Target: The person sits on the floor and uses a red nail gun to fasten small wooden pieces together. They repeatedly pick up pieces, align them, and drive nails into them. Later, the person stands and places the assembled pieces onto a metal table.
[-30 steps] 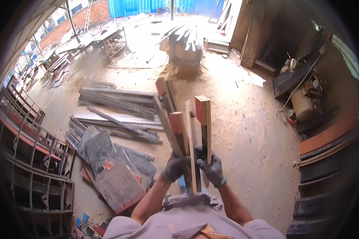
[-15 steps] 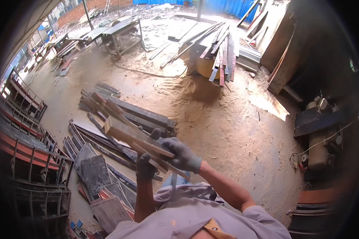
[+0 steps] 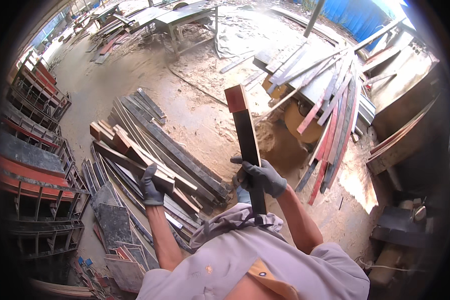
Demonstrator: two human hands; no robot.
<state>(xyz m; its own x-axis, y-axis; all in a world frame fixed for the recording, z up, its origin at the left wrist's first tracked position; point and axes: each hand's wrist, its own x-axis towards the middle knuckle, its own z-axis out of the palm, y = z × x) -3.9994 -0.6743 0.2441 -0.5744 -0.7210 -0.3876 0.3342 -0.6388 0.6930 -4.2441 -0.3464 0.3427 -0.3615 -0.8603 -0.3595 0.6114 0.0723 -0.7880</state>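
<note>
My right hand (image 3: 266,177), in a dark grey work glove, is closed around a long wooden strip (image 3: 246,135). The strip stands out steeply in front of my body, with a black face, a pale edge and a reddish block-like far end. At my left, my gloved left hand (image 3: 152,187) grips a bundle of wooden boards (image 3: 135,155) near their closer ends, thumb up over an edge; its other fingers are partly hidden. Beneath and beside that bundle lies a pile of dark boards (image 3: 177,150) on the floor.
Flat dark panels (image 3: 116,222) lie left of my legs. Metal-framed stacks (image 3: 32,172) line the left side. Ahead to the right, a table (image 3: 310,75) bears several strips that overhang its edge. A saw table (image 3: 185,14) stands farther back. Machinery (image 3: 402,225) is at the right; sawdust covers the floor.
My hands have moved apart. The right one has swung right and upright with a single strip, while the left has shifted left with the other boards. The view has turned a little left.
</note>
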